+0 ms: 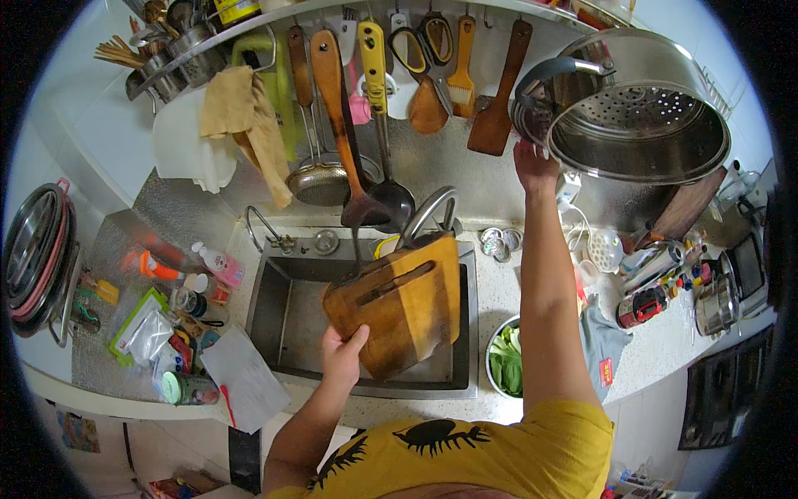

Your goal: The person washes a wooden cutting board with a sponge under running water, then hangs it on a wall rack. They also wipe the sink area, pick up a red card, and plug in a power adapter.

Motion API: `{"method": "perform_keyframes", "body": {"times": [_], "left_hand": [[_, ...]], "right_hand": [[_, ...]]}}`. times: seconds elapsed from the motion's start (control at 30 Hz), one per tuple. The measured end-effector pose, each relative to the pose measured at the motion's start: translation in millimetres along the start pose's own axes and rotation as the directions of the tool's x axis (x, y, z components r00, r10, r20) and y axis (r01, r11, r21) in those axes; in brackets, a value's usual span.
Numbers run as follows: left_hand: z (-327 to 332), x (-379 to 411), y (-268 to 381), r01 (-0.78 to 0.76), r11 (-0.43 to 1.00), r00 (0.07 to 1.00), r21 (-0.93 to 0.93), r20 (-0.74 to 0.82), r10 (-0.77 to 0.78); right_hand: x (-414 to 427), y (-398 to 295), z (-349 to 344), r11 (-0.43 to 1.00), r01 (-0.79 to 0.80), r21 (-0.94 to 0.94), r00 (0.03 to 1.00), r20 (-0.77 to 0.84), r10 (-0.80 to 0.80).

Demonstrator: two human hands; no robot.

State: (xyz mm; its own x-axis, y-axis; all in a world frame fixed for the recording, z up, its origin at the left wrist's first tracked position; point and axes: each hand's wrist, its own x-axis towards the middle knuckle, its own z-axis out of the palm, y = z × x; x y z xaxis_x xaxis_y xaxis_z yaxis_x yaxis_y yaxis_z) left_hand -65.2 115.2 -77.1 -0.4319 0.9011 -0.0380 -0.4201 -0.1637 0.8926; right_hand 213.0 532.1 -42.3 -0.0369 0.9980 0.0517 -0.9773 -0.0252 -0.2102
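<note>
My left hand (344, 355) grips a wooden cutting board (399, 305) by its lower left edge, thumb on the near face. The board, which has a long slot near its top, is tilted over the stainless steel sink (293, 324). Above it curves the metal faucet (430, 215). My right hand (536, 167) is raised at the back wall, beside the lower left rim of a stainless steel steamer pot (636, 131) with a dark-grip handle. Its fingertips are partly hidden there, so I cannot tell whether they hold the pot.
Spatulas, ladles, strainers and scissors (427, 47) hang from the rack above the sink. A bowl of leafy greens (506, 358) stands right of the sink, near a grey cloth (601, 343). Bottles, jars and a paper sheet (243, 377) crowd the left counter.
</note>
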Motion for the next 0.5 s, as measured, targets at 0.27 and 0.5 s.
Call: {"method": "perform_keyframes", "body": {"times": [0.27, 0.5], "left_hand": [[82, 53, -20, -0.151, 0.978, 0.983, 0.144, 0.124, 0.133], [165, 119, -25, -0.293, 0.924, 0.953, 0.245, 0.151, 0.262]], "right_hand": [[-63, -31, -17, 0.993, -0.008, -0.119, 0.981, -0.195, -0.015], [-118, -75, -15, 0.96, 0.019, -0.28, 0.96, -0.263, -0.095]]}}
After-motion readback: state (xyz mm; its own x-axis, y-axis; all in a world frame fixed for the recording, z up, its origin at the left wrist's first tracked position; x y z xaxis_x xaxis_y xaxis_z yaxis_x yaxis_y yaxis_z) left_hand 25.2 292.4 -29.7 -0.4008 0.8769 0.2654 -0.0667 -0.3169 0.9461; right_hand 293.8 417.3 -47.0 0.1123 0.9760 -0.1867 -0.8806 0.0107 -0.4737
